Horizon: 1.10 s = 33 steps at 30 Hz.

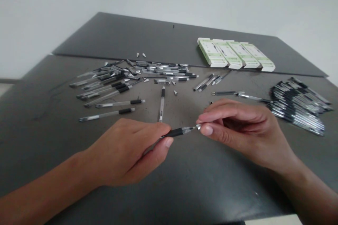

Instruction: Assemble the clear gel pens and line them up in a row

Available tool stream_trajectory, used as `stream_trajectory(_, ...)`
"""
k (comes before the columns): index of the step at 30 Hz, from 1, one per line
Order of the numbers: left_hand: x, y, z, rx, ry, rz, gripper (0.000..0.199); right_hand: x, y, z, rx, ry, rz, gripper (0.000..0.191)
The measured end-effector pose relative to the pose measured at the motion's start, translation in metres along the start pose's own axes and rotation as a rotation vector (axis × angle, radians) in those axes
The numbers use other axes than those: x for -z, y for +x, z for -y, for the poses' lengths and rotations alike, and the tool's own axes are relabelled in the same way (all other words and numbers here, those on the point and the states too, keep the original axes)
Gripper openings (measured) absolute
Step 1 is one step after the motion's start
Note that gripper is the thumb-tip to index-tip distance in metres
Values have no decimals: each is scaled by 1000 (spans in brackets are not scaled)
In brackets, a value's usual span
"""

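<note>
My left hand [132, 151] is closed around a pen barrel [175, 132] with a black grip, its front end pointing right. Between the thumb and fingertips of my right hand [243, 130] is a small silver pen tip [198, 126], right at the pen's front end. A thin refill point shows between barrel and tip; whether the tip touches the barrel I cannot tell. Just behind my left hand lies another clear pen barrel [162, 103] with a black grip. A loose silver tip [175, 92] rests on the table beyond it.
Loose pen barrels [105, 93] lie scattered at the left, with more pen parts [163, 68] at the back middle. On the right is a pile of pens [298, 105]. Refills [227, 93] lie behind my right hand. Flat green-white boxes [235, 54] sit on a dark board [132, 38].
</note>
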<state>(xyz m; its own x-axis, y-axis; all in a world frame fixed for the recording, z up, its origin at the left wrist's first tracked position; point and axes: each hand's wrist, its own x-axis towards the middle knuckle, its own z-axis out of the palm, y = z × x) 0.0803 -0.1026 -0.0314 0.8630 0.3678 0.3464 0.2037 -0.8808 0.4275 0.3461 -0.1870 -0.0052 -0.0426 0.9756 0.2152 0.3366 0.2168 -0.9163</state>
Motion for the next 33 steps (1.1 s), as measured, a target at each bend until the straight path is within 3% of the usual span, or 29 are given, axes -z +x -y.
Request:
stream_trajectory(3,-2,0,2,-49,-25,2,20,-3,-1,0,16,5,8,21)
stream_trajectory(10,-2,0,0,-7,-3,51,20,-10,-6,3,147,-101,-50,20)
stream_trajectory(17,-8,1,-3,8,20,82,25,-23,-11,5,141,-169,-174,21)
stream_trajectory(21,-15,0,-5,30,18,80,27,-34,-12,5,103,-96,-248,22)
stream_trajectory(24,-19,-1,-13,107,-99,65,27,-38,-12,3,57,46,-231,40)
stream_trajectory(26,-20,-1,-21,193,-267,78,27,-40,-12,1,46,138,-155,47)
stream_trajectory(29,-21,0,-30,311,-503,124,31,-42,-13,0,54,251,-55,39)
stream_trajectory(33,-25,1,-34,352,-635,110,35,-49,-11,3,-11,322,-63,26)
